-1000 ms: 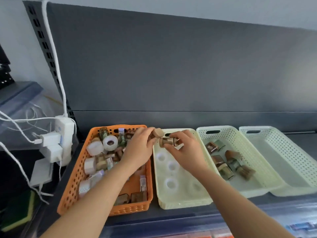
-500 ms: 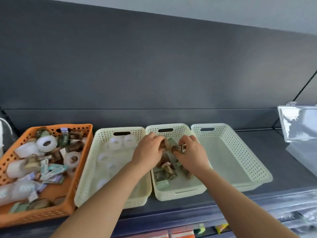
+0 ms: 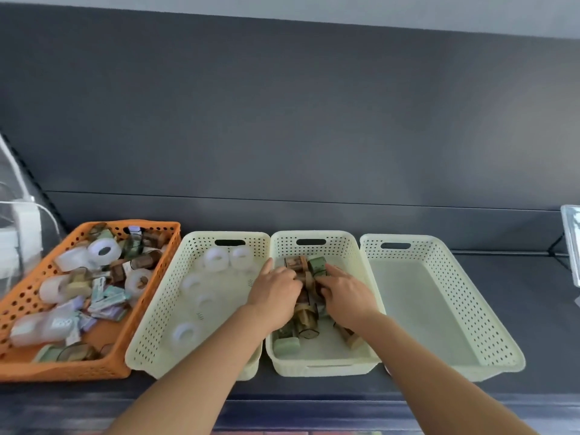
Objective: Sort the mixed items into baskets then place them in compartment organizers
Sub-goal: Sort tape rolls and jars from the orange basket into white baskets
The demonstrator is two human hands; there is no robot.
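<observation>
your left hand (image 3: 276,296), right hand (image 3: 348,298) in middle cream perforated plastic basket (image 3: 345,243), fingers bent over brown-green patterned tape rolls (image 3: 317,266), grip unclear. orange perforated plastic basket (image 3: 78,370) half full; sorting unfinished.

Orange basket (image 3: 37,368) far left: perforated plastic, slight sheen. Three cream baskets (image 3: 439,262): same perforated plastic. White tape rolls (image 3: 103,251): translucent, glossy. Shelf (image 3: 518,293): dark, matt.
</observation>
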